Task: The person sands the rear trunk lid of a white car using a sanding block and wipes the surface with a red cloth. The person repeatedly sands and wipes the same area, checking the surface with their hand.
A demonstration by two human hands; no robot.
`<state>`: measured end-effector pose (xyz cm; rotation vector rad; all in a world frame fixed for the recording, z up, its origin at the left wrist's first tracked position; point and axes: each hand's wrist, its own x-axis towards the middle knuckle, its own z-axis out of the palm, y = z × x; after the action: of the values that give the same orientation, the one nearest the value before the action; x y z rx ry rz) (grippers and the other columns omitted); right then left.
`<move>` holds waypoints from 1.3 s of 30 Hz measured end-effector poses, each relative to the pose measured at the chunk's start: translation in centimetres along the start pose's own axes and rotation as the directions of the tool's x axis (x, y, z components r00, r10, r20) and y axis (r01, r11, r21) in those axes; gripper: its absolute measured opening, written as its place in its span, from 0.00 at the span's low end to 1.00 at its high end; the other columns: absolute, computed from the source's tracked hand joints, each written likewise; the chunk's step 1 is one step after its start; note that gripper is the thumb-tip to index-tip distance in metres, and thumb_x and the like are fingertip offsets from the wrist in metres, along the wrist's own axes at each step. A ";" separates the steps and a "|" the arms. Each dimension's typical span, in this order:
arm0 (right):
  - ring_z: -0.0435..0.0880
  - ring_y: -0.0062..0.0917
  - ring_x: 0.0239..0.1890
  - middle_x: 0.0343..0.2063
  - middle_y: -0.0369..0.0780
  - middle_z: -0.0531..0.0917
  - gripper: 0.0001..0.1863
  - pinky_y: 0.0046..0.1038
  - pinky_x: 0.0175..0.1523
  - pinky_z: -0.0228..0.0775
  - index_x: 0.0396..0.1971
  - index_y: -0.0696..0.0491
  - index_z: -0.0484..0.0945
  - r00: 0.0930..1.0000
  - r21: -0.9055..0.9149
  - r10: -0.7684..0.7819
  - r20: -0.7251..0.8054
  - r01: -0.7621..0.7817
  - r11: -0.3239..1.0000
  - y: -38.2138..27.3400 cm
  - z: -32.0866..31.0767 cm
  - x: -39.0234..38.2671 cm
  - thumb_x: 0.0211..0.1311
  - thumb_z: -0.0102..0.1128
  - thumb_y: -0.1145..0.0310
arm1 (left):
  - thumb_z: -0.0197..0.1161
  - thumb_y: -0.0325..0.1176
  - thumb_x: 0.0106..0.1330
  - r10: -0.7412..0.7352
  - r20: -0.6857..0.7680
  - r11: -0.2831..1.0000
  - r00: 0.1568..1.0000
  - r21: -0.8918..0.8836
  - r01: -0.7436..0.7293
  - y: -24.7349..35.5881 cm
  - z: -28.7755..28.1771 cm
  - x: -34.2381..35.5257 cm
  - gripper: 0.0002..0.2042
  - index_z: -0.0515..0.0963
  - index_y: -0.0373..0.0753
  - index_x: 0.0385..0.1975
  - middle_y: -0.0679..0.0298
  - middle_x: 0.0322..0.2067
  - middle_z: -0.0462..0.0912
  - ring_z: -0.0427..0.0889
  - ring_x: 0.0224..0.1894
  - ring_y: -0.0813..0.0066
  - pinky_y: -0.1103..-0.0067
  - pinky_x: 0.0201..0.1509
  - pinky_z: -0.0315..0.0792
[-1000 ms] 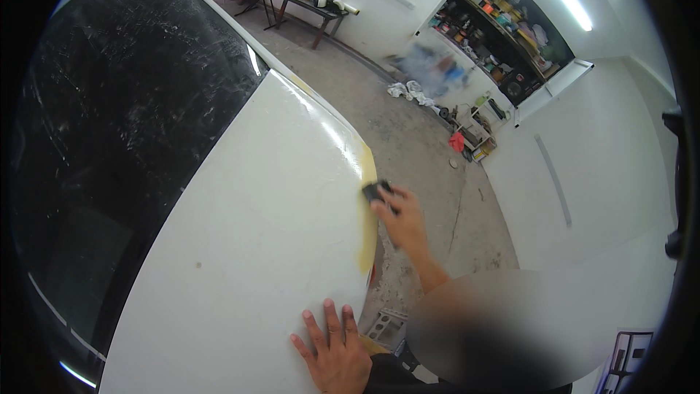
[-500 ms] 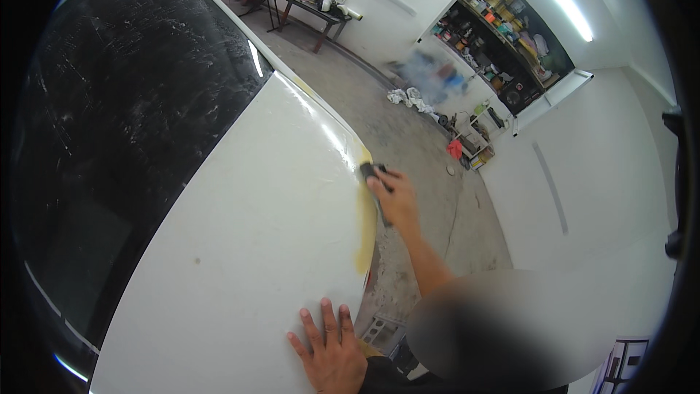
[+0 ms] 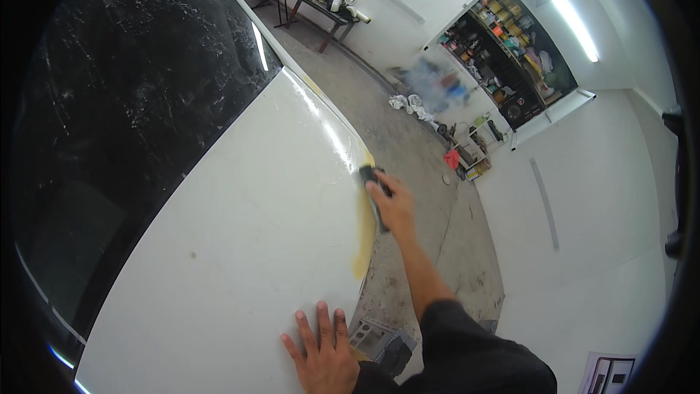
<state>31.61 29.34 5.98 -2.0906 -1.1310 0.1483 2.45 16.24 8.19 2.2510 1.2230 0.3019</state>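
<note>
My right hand (image 3: pixel 394 204) is wrapped round a dark, long block, apparently a sanding block (image 3: pixel 375 184). It lies against the outer edge of a white car panel (image 3: pixel 240 219), along a strip of yellowish filler (image 3: pixel 364 237). My fingers hide part of the block. Lower down, my left hand (image 3: pixel 324 357) rests flat on the same panel with its fingers spread, holding nothing; its thumb is out of sight. A dark, dusty, scratched car window (image 3: pixel 146 80) adjoins the panel on the left.
Beyond the panel edge is a concrete floor (image 3: pixel 430 226). A grey hollow block (image 3: pixel 372 337) stands below the panel. Farther off are a low bench (image 3: pixel 321 11) with items on it, a crowded wall shelf (image 3: pixel 503 51) and a small white rack (image 3: pixel 477 142).
The view has shifted slightly. My right hand stays at the panel edge with the block, which has tilted a little, and more of my right sleeve shows. My left hand stays flat on the panel.
</note>
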 end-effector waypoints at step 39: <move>0.81 0.39 0.58 0.58 0.47 0.81 0.28 0.35 0.61 0.72 0.56 0.48 0.85 0.989 -0.046 -0.102 0.106 0.107 0.993 7.9 1.7 9.6 0.61 0.71 0.47 | 0.63 0.38 0.63 0.016 -0.090 0.982 0.996 0.188 0.001 0.7 0.7 0.1 0.26 0.78 0.44 0.63 0.55 0.74 0.62 0.51 0.77 0.38 0.38 0.76 0.36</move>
<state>42.04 34.92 1.75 -2.0833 -1.3168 0.1809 3.29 15.74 7.95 2.4264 1.3403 0.3064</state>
